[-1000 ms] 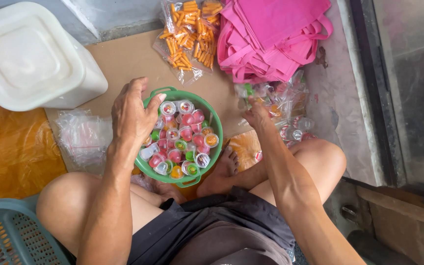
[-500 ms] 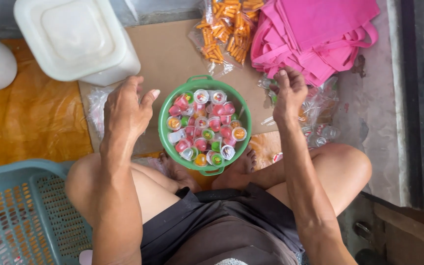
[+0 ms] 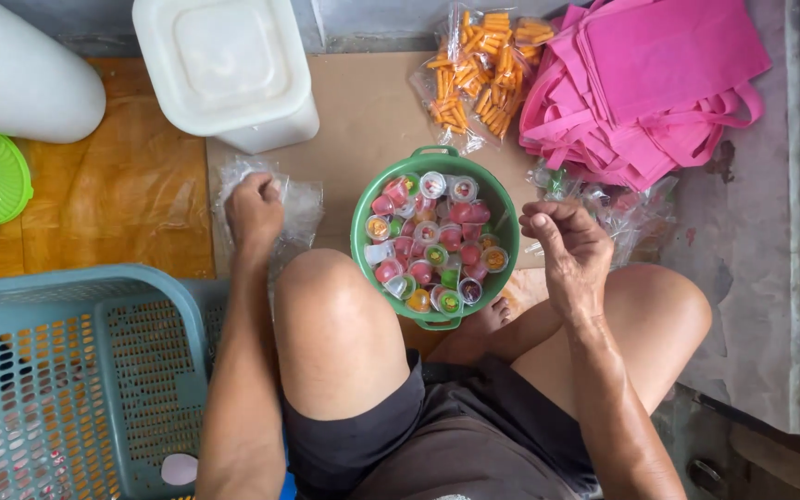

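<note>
Left hand [image 3: 254,209] fingers press the clear plastic bags [image 3: 298,206] lying beneath them.

The round basin [image 3: 363,243] is green and filled with small clear cups [image 3: 432,245] of red, pink, orange and green jelly. Beside it lie bright pink cloth bags [image 3: 659,88], clear packets of orange snack sticks [image 3: 474,74], a white lidded tub [image 3: 224,65], and a grey-blue perforated basket [image 3: 67,389].

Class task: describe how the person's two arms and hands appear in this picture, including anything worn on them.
Both arms are bare from the shoulder end of the view down to the fingers: no sleeves, gloves, watch, rings or bracelets show. The left hand and right hand are uncovered, and the forearms look lean and sinewy. The only clothing visible is dark shorts on the lap.
</note>
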